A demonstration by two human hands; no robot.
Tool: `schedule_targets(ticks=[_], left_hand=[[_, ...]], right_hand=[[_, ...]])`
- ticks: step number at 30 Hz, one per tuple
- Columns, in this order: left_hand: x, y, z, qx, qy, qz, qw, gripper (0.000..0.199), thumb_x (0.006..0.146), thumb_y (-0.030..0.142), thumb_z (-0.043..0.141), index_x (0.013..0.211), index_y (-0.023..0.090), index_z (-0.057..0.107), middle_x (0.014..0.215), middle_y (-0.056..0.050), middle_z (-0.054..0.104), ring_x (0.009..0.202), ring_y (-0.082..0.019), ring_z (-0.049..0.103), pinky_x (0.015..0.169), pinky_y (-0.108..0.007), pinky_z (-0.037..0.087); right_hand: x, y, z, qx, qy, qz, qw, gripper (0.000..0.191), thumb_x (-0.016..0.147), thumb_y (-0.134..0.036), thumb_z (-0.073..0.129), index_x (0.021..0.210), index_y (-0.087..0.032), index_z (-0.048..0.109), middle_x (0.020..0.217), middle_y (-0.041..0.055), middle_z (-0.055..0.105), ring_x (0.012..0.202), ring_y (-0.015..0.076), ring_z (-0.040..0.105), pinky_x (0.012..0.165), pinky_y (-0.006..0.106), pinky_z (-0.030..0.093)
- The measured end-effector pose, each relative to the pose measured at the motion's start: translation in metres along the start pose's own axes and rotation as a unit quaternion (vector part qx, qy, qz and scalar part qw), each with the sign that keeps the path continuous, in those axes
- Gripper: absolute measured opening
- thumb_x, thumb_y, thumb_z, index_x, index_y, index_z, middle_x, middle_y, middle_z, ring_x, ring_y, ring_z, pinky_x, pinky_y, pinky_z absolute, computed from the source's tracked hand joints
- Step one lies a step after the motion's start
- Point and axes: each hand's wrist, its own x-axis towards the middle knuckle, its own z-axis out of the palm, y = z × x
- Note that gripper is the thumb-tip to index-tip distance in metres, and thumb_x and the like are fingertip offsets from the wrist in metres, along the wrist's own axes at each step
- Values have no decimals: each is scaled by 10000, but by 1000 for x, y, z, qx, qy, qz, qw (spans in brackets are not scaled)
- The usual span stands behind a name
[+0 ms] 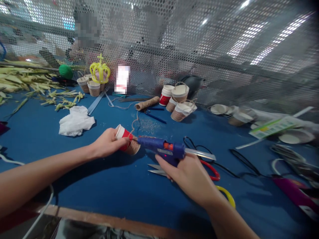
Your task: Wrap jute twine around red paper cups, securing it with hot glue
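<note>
From the head view, a blue table [107, 186] with a wooden near edge fills the lower part, and a grey perforated screen [149, 43] stands along its far side, bright strips of light showing at far right. The cup [120, 132] is above the middle of the table, left of centre, tipped on a slant: its mouth faces left and far, its base right and near. The left hand [106, 142] is curled round it, thumb laid along the side. The right hand [191, 176] is closed round the grip of a glue gun [152, 145], whose long axis runs left to right, nozzle aimed left at the cup; whether the tip touches cannot be told. The cup is smooth white and red, its base end wrapped in coarse tan twine [137, 119], a strand of which loops far to a tubular roll [148, 103]. The gun is blue plastic, a clear round glue stick [201, 154] jutting from its rear. Metal scissors [157, 170] lie partly under the right hand, blades pointing left. Farther off are crumpled white cloth or paper [76, 121] at left, rough twine-covered pots [180, 111] right of centre, and dry pale husks [22, 78] far left.
</note>
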Motion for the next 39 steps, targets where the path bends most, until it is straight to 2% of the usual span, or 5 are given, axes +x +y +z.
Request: schedule_targets(ticks=[4,18,27,33,39], left_hand=[[0,-3,0,27,2,30,999,243,727,300,474,742,92,599,594,-12,558,540,-120,485,489,-215,383],[-3,1,0,73,-3,51,996,267,733,341,444,599,116,498,514,41,364,477,-72,300,427,-197,250],[4,1,-6,-37,43,41,998,241,687,346,503,634,112,523,559,26,453,503,-77,382,478,-195,319],[1,6,-5,-44,55,48,996,219,666,324,514,599,116,512,536,31,445,491,-70,368,469,-190,307],[-3,8,-5,-44,26,56,997,248,680,349,505,616,110,525,549,24,456,499,-75,382,481,-195,315]], right_hand=[[5,-3,-5,31,18,15,999,194,756,-225,465,580,-207,545,424,-16,525,455,149,539,508,274,450],[12,4,2,194,-83,161,964,241,757,-342,498,589,-171,472,402,-38,482,361,90,474,414,215,422],[39,44,-10,173,54,238,954,166,708,-284,599,763,-148,521,661,19,592,539,105,542,497,213,425],[62,68,5,186,19,286,940,233,789,-295,512,605,-160,463,420,-24,478,351,87,466,375,210,384],[73,76,24,188,2,290,938,247,823,-319,488,663,-131,499,495,-57,484,399,57,480,418,194,412]])
